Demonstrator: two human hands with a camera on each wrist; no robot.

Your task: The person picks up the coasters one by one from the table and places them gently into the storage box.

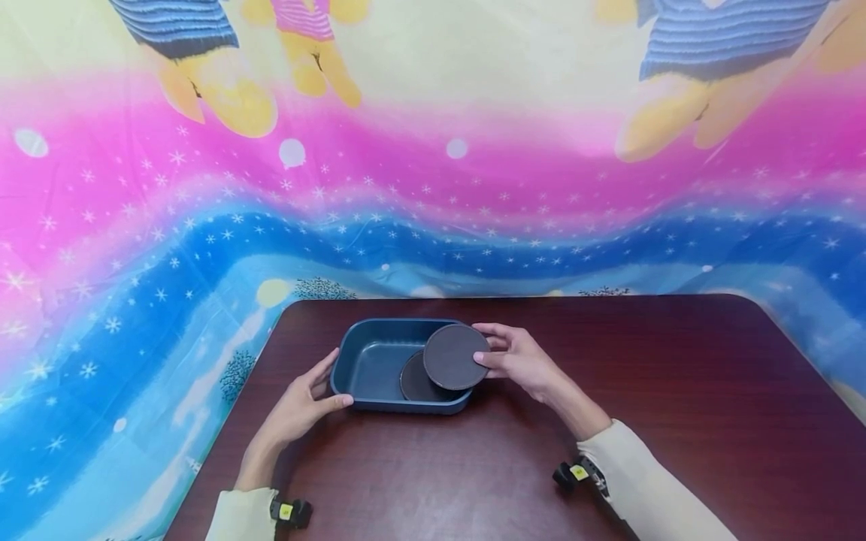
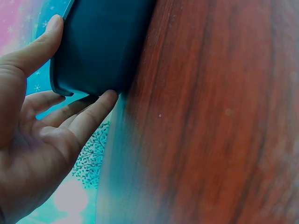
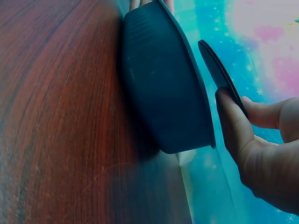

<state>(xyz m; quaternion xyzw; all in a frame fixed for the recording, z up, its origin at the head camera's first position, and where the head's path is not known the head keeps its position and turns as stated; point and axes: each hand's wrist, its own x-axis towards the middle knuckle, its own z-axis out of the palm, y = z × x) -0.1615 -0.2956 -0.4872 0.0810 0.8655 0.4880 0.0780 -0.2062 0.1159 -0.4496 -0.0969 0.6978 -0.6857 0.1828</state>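
A dark blue-grey rectangular tub (image 1: pixel 368 368) with rounded corners stands on the table. My left hand (image 1: pixel 301 406) holds its left end, thumb on the near rim and fingers along the outer wall; the left wrist view shows fingertips against the tub's side (image 2: pixel 103 46). Between thumb and fingers, my right hand (image 1: pixel 517 361) pinches a round dark brown coaster (image 1: pixel 452 357) by its right edge. That coaster is tilted above the tub's right end; in the right wrist view a gap separates the coaster (image 3: pixel 219 70) from the rim. Another dark coaster (image 1: pixel 413 382) lies inside the tub, partly covered from view.
The tub is near the far left part of a reddish-brown wooden table (image 1: pixel 609 361). Behind the table hangs a colourful printed cloth (image 1: pixel 433 188) with snowflakes. Small black devices with yellow labels are strapped at both wrists.
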